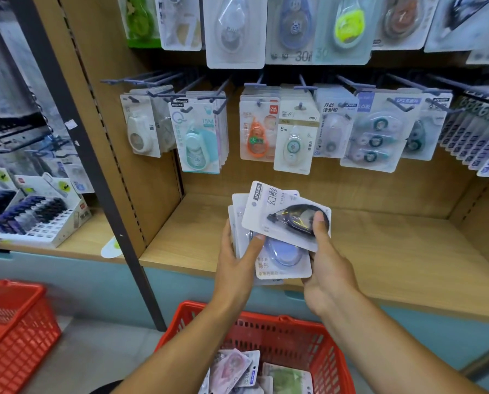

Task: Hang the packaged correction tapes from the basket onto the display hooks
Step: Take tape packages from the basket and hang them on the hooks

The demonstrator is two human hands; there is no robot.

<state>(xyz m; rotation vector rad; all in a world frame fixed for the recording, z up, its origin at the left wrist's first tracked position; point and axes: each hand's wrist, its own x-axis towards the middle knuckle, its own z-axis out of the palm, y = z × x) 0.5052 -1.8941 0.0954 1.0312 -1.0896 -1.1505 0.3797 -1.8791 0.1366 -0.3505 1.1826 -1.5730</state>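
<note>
Above the red basket [266, 331] and in front of the wooden shelf [380, 251], we hold a fanned stack of packaged correction tapes [269, 251] between both hands. Our left hand [237, 251] grips the stack along its left edge, thumb laid across the front of a card with a bluish dispenser. Our right hand [323, 265] supports the right side from beneath, and its thumb presses on the blister of the top package [286, 214], the one with a black dispenser. Neither hand is spread free; both are curled round the cards.

The top package lies tilted, its long axis running from upper left to lower right, with its header end pointing up and left toward the display. We judge that this header carries the hanging hole, though the hole itself is too small to make out.

The display hooks [303, 81] stand above and beyond the hands, projecting toward us from the back panel; most already carry packages. A card with similar blue branding hangs to the upper right [380, 137], so we judge the right hand the nearer one for lifting the top package off, turning its header upright, and threading it onto a hook. More packages [237, 371] remain in the basket below. A second red basket [13, 331] sits on the floor at left.
</note>
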